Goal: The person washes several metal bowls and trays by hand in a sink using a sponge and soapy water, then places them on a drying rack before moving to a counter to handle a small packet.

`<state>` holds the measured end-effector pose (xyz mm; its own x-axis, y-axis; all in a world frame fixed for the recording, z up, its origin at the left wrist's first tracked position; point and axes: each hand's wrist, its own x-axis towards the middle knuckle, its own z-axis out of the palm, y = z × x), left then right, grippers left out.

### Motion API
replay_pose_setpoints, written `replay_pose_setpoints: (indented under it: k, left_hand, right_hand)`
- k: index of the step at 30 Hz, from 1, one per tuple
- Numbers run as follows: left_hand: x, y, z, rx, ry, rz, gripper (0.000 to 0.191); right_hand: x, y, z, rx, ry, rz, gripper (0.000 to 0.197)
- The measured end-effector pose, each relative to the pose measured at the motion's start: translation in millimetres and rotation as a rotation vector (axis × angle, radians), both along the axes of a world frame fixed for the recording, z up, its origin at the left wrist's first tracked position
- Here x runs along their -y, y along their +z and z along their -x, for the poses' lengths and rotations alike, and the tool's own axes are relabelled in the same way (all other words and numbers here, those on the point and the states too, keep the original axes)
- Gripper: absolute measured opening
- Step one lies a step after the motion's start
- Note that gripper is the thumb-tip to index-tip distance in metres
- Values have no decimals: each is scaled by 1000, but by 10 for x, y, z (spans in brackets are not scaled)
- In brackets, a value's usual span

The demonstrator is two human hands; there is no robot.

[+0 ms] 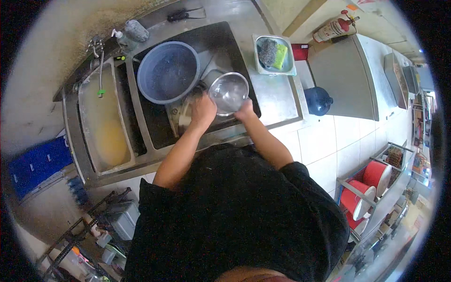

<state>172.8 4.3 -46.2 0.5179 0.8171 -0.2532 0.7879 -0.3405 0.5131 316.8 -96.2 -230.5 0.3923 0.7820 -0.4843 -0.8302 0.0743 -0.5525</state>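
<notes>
A shiny round metal bowl (228, 92) is held between my two hands over the dark sink basin (158, 132). My left hand (204, 109) grips its left rim, and my right hand (245, 110) grips its lower right rim. The bowl's inside faces up towards me. Just left of it stands a large blue-grey plastic basin (168, 72) that seems to hold water. Metal pans or containers (185, 116) lie in the sink below my left hand, partly covered by it. The fingers under the bowl are hidden.
Right of the sink, a metal container (276, 71) holds a steel scourer (268, 53) and a green sponge (280, 56). At left, a second basin (105, 169) with cloudy yellowish water sits below a faucet (101, 75). A soap pump bottle (123, 40) stands at the back edge.
</notes>
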Motion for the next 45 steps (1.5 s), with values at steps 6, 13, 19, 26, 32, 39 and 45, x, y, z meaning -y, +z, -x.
replay_pose_setpoints:
  k: [6,13,19,26,32,39,45]
  left_hand:
    - [148,260,-72,-166,66,-10,42]
    - [264,-23,-144,-201,113,-83,48]
    - [362,235,-196,-152,175,-27,53]
    - [538,-35,83,26,269,-240,57]
    - [437,-44,320,113,262,-252,50]
    - [-96,11,470,116,253,-67,35]
    - [-348,-291,647,303,133,123,81]
  right_hand:
    - [-254,73,174,-467,-77,46,49]
    - [-420,-367,144,-241,52,45,47]
    - [-412,-651,18,-112,101,40,45]
    - [-424,-358,120,-101,373,116,48]
    - [-181,262,-138,-278,439,-172,54]
    - [-53,1411,-332,480,544,108,47]
    - [-451,1380,-537,593,722,250,39]
